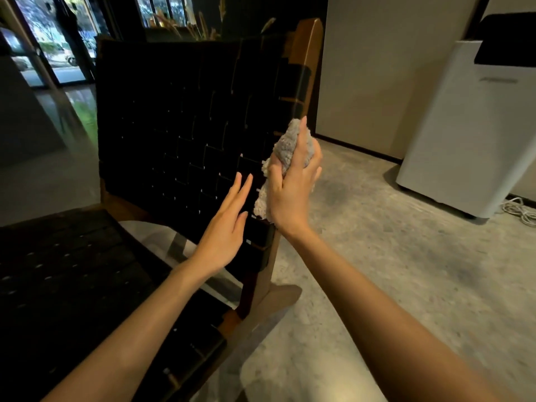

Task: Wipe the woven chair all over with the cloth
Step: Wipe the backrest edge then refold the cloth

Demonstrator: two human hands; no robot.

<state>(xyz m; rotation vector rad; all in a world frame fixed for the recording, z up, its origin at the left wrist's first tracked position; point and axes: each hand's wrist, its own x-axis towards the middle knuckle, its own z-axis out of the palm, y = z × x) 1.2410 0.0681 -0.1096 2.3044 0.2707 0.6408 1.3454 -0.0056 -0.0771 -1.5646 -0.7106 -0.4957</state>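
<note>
1. A tall white appliance (452, 134) stands on the floor at 2 o'clock, with a dark panel (507, 39) tilted up at its top.
2. A white cord (519, 211) lies in loose loops on the floor at 3 o'clock, just beside the appliance's base.
3. The pale speckled floor (391, 242) spreads out toward 4 o'clock.
4. A beige wall (377, 68) rises at 1 o'clock, with a dark baseboard (362, 147) along its foot.
5. Glass doors (58, 47) at 10 o'clock show greenery outside.
6. Dried stems (200, 27) stand at 12 o'clock.
</note>
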